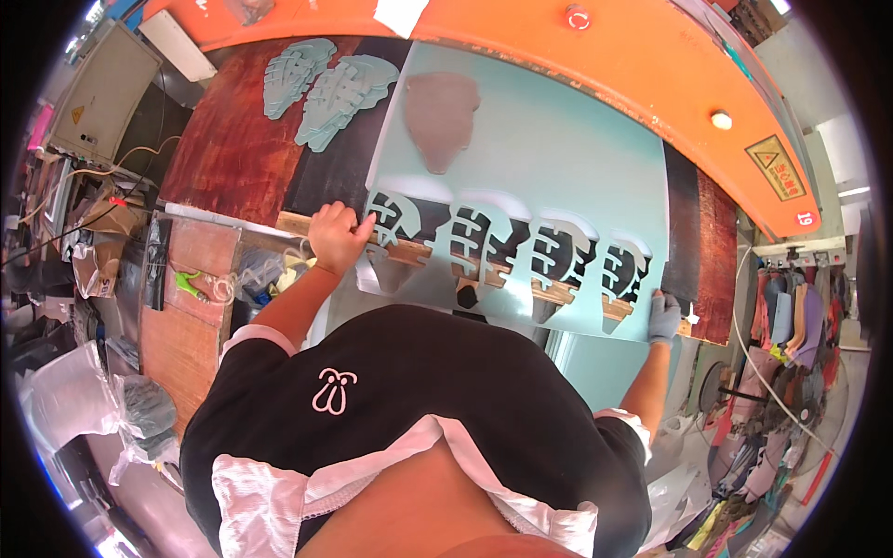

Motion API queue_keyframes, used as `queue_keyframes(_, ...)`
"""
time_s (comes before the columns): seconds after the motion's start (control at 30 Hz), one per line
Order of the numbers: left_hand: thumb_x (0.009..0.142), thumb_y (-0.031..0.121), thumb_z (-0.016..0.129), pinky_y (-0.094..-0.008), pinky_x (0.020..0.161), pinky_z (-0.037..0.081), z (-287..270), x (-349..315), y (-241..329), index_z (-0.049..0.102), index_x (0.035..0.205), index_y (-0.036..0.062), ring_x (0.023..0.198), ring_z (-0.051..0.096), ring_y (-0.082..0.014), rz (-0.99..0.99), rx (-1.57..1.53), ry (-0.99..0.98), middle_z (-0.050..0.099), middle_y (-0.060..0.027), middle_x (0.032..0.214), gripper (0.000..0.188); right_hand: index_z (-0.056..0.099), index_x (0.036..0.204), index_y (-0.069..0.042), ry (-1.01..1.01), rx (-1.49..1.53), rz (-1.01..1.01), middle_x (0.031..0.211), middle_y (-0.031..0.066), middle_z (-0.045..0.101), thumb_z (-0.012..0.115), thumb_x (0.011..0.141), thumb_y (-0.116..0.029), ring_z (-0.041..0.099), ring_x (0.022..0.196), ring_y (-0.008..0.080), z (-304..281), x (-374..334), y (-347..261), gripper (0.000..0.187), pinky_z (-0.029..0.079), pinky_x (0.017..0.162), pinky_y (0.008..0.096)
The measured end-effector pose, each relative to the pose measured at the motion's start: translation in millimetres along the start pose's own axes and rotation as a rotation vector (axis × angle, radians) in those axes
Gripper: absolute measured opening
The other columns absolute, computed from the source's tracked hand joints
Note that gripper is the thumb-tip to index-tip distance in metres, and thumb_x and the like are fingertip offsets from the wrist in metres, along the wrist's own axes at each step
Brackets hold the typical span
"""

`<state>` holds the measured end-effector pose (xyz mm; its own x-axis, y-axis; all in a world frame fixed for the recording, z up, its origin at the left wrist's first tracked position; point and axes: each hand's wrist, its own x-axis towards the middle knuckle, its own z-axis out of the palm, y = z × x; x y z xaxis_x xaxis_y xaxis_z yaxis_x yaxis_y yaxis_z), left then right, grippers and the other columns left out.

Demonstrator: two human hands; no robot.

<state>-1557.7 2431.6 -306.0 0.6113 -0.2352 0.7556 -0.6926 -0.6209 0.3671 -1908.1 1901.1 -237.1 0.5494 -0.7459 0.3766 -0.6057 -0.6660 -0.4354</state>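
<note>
A pale teal sheet [549, 121] lies across the dark work board and hangs over its near edge. Along its near part runs a row of several cut-out openings, through which the black board and a wooden edge show. My bare left hand [339, 237] is closed at the sheet's left edge, thumb against it, fingers partly hidden. My right hand [664, 318], in a grey glove, pinches the near right corner. On the sheet, beyond the leftmost opening, rests a flat grey-brown shaped plate [442, 121] with a pointed near end.
Two stacks of cut teal pieces [346, 93] lie at the far left on the board. An orange machine beam [633, 65] with a red button spans the far side. Green-handled snips [191, 285] lie on a brown panel at left. Colourful material strips [800, 316] hang at right.
</note>
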Motion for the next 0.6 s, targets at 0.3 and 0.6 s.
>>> queue_keyframes(0.3, 0.064, 0.021, 0.075, -0.0365, 0.053, 0.033, -54.6, -67.8, 13.3, 0.041, 0.052, 0.0123, 0.058, 0.045, -0.0242, 0.04, -0.042, 0.027, 0.041, -0.0031, 0.06, 0.037, 0.055, 0.116, -0.008, 0.115, 0.134, -0.713, 0.114, 0.0129, 0.057, 0.068, 0.079, -0.036, 0.052, 0.11, 0.0309, 84.2, -18.8, -268.7, 0.048, 0.042, 0.092, 0.04)
queue_keyframes(0.6, 0.084, 0.027, 0.06, -0.0421, 0.091, 0.037, -87.6, -80.2, 18.6, 0.056, 0.113, 0.0082, 0.11, 0.048, -0.031, -0.03, -0.341, -0.214, 0.054, -0.0116, 0.117, 0.035, 0.038, 0.137, -0.009, -0.451, -0.259, -0.408, 0.146, 0.024, 0.024, 0.064, 0.067, -0.06, 0.039, 0.123, 0.0437, 147.0, -137.7, -458.5, 0.091, 0.037, 0.1, 0.0418)
